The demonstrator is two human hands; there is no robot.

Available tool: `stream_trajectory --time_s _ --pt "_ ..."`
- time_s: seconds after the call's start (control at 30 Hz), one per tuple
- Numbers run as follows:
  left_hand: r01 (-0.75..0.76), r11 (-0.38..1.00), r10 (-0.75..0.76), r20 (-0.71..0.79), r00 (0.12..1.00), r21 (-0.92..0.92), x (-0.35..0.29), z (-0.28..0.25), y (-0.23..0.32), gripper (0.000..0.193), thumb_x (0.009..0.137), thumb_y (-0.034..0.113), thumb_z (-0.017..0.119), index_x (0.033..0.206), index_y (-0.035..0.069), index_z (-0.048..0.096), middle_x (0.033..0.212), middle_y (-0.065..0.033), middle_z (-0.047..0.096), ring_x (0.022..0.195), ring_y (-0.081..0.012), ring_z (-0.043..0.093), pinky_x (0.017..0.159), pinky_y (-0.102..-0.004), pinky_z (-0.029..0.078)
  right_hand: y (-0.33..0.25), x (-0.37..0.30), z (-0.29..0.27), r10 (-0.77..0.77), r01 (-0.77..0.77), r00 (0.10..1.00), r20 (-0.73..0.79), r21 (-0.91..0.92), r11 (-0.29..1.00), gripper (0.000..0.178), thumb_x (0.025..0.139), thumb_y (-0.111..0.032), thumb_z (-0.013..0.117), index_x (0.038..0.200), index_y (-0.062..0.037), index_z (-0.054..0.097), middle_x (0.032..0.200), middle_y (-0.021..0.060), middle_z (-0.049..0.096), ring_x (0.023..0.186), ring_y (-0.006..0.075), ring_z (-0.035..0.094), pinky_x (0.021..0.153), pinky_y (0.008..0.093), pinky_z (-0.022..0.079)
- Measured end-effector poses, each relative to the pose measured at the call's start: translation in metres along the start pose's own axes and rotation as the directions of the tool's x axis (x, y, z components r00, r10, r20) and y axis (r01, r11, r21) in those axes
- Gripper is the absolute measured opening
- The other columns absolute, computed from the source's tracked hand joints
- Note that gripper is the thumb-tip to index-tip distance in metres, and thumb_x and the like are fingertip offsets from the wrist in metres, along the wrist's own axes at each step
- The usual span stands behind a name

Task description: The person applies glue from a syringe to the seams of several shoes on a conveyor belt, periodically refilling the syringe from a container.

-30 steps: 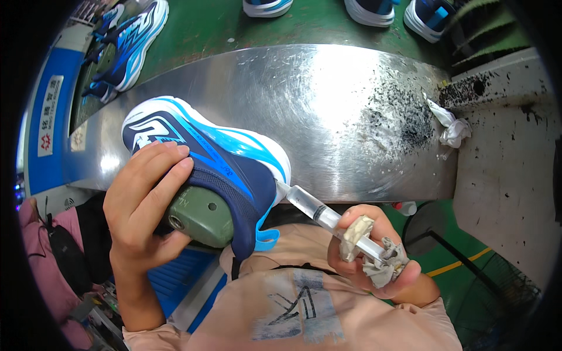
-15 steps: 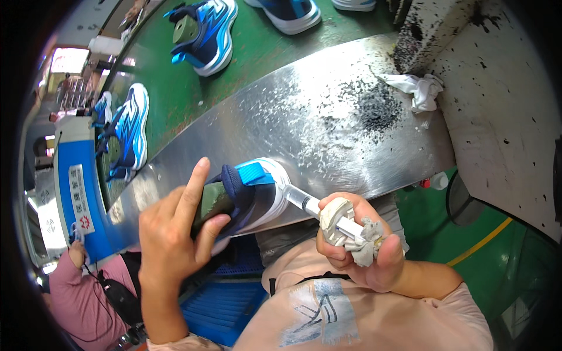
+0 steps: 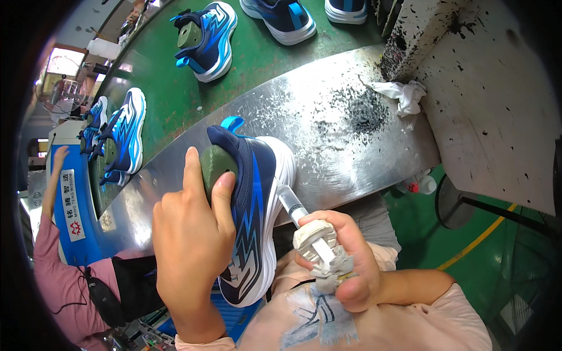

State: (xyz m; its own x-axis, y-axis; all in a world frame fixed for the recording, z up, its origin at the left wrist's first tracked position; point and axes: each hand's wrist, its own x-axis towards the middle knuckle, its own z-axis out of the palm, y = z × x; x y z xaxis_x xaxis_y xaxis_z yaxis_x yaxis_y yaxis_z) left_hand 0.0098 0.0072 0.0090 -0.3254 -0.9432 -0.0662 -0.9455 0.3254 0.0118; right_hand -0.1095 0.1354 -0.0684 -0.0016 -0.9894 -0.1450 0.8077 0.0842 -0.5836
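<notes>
My left hand [image 3: 190,234] grips a blue and navy sneaker [image 3: 252,205] by the green shoe last [image 3: 215,169] in its opening, thumb on the last and index finger stretched along it. The sneaker is tilted, heel away from me and toe towards me, its white sole facing right. Some of my left fingers are hidden behind the hand. In my right hand [image 3: 354,257] is a clear syringe [image 3: 294,206], its rear part wrapped in lumpy whitish and grey material. The syringe's tip meets the seam between the sneaker's upper and white sole, near the heel.
A metal shelf [image 3: 193,169] with black stains lies ahead, beside a green belt [image 3: 170,88] carrying several similar sneakers [image 3: 218,41]. A crumpled white cloth [image 3: 404,95] lies by the spattered panel [image 3: 497,105]. At left, a person in pink [image 3: 70,286] reaches over a blue machine side [image 3: 76,234].
The sneaker has turned from heel-on to showing its whole side, its toe now towards me. My right hand and the syringe have moved left and nearer. The person at left has raised an arm.
</notes>
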Motion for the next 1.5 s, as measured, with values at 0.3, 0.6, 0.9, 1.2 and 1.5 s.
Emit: stream_trajectory --time_s 0.3,0.6,0.9,1.2,1.5 --pt "-0.075 0.997 0.07 -0.168 0.983 -0.024 0.003 0.021 -0.025 0.044 0.091 0.028 0.054 0.112 -0.011 0.059 0.065 -0.0266 0.061 0.057 -0.0405 0.061 0.053 -0.0473 0.048 0.034 -0.012 -0.011 -0.047 0.105 0.972 0.228 -0.249 0.963 0.085 0.079 -0.03 0.075 0.141 -0.002 0.024 0.114 0.0065 0.048 0.091 0.0109 0.05 0.077 0.0243 0.045" --pt "-0.657 0.646 0.609 -0.257 0.751 -0.389 -0.034 0.014 -0.09 0.062 0.069 0.027 0.077 0.123 0.009 0.054 0.131 -0.0215 0.047 0.136 -0.0399 0.03 0.111 -0.0579 0.019 0.002 0.079 -0.027 0.315 -0.303 0.948 0.036 0.394 0.868 0.068 0.087 -0.072 0.036 0.114 -0.0122 0.056 0.064 -0.0045 0.032 0.051 0.0089 0.024 0.044 0.0242 0.021" --pt "-0.58 0.814 0.432 -0.668 0.606 0.001 -0.09 0.053 -0.155 0.015 0.079 0.01 0.063 0.093 0.011 0.058 0.097 -0.0131 0.062 0.094 -0.0314 0.066 0.082 -0.0427 0.056 0.009 0.155 0.086 0.772 -0.701 0.605 0.195 -0.33 0.633 0.069 0.083 -0.076 0.037 0.105 -0.013 0.054 0.068 -0.0047 0.039 0.053 0.0056 0.026 0.044 0.0195 0.021" --pt "-0.35 0.937 0.251 -0.682 0.687 -0.008 -0.129 0.107 -0.145 0.033 0.085 0.016 0.066 0.11 0.019 0.046 0.107 -0.0075 0.055 0.103 -0.0286 0.064 0.091 -0.0429 0.052 -0.007 0.129 0.11 0.76 -0.501 0.635 0.14 -0.674 0.543 0.101 0.074 -0.077 0.054 0.124 0.0093 0.039 0.08 0.0036 0.048 0.064 0.0051 0.044 0.05 0.018 0.033" --pt "-0.281 0.96 0.223 -0.639 0.736 0.012 -0.156 0.124 -0.146 0.035 0.089 0.031 0.063 0.116 0.02 0.045 0.115 -0.0044 0.056 0.108 -0.0294 0.061 0.1 -0.0472 0.045 -0.066 0.076 0.074 0.74 -0.583 0.663 0.11 -0.544 0.603 0.104 0.07 -0.059 0.075 0.131 0.0138 0.032 0.11 0.0149 0.051 0.092 0.0127 0.052 0.075 0.0245 0.042"
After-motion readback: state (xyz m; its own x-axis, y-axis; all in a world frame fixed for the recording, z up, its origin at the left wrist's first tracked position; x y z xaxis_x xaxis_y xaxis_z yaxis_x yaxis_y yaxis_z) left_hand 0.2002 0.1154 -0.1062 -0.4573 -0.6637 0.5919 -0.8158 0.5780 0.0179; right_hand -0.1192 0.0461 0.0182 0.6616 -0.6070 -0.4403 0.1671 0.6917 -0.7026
